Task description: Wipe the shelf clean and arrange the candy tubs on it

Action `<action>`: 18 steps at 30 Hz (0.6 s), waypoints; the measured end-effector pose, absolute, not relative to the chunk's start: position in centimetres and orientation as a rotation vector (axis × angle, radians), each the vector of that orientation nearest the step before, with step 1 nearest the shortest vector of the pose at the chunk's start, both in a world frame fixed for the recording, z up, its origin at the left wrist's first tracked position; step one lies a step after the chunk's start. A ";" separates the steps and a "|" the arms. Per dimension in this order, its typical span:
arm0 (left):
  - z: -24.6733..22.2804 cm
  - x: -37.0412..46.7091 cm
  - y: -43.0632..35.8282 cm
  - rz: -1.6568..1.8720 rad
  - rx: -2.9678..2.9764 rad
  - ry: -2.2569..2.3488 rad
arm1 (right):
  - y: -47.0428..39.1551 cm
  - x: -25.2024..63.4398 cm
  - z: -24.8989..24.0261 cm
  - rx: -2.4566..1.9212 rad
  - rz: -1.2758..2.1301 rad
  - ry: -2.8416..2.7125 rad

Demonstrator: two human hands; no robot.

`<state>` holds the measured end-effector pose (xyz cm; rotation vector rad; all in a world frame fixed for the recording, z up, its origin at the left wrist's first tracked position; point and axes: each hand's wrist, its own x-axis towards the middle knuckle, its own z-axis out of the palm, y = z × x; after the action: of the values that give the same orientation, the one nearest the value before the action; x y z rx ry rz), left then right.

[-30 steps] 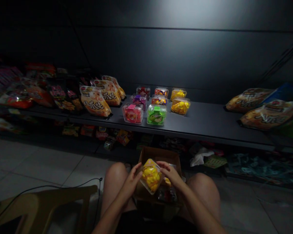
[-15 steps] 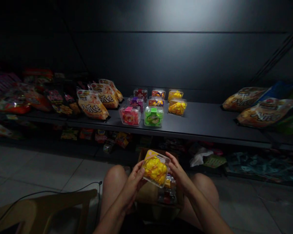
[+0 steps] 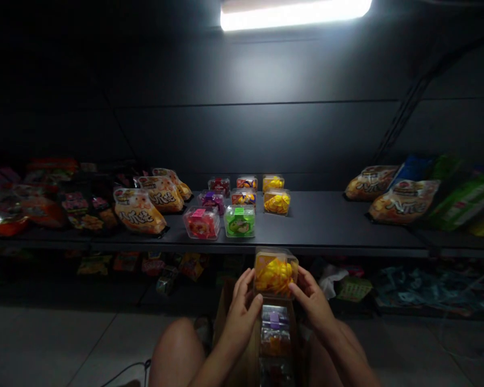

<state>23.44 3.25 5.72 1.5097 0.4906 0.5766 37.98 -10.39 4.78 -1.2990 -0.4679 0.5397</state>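
A clear plastic box of yellow wrapped sweets (image 3: 275, 275) is held upright between both hands, just in front of the shelf edge. My left hand (image 3: 242, 306) grips its left side, and my right hand (image 3: 312, 298) clasps the right side. Beneath the hands stands an open cardboard box (image 3: 222, 317) with several clear packs (image 3: 275, 341) in a row inside. On the shelf (image 3: 326, 228), a green box (image 3: 240, 221) and a pink box (image 3: 202, 223) are at the front. Behind them stand purple (image 3: 212, 200), dark red, orange-purple and yellow boxes (image 3: 277, 202).
Cream-coloured snack bags (image 3: 139, 212) lean to the left of the boxes. More such bags (image 3: 405, 203) stand at the right, beside green packs (image 3: 463, 204). Packets (image 3: 353, 288) lie on the lower shelf. A bright lamp (image 3: 294, 13) hangs above.
Both hands have carried the box of yellow sweets forward toward the shelf edge and turned it more upright. My view has tilted up, bringing the lamp into sight.
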 end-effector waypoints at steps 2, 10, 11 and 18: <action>7.0 25.0 3.3 0.609 1.601 0.475 | -10.4 39.7 5.6 -1.331 0.478 -0.515; 8.3 33.1 5.8 0.659 1.731 0.435 | -7.7 47.1 7.2 -1.547 0.134 -0.676; 8.3 34.0 6.1 0.654 1.730 0.445 | -7.2 47.8 7.3 -1.564 0.105 -0.696; 7.7 37.3 8.4 0.633 1.723 0.460 | -4.8 50.5 7.4 -1.599 0.095 -0.777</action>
<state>37.26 8.40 7.68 1.7230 0.4595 0.6327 50.51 -4.81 7.44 -1.5991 -0.7772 0.0946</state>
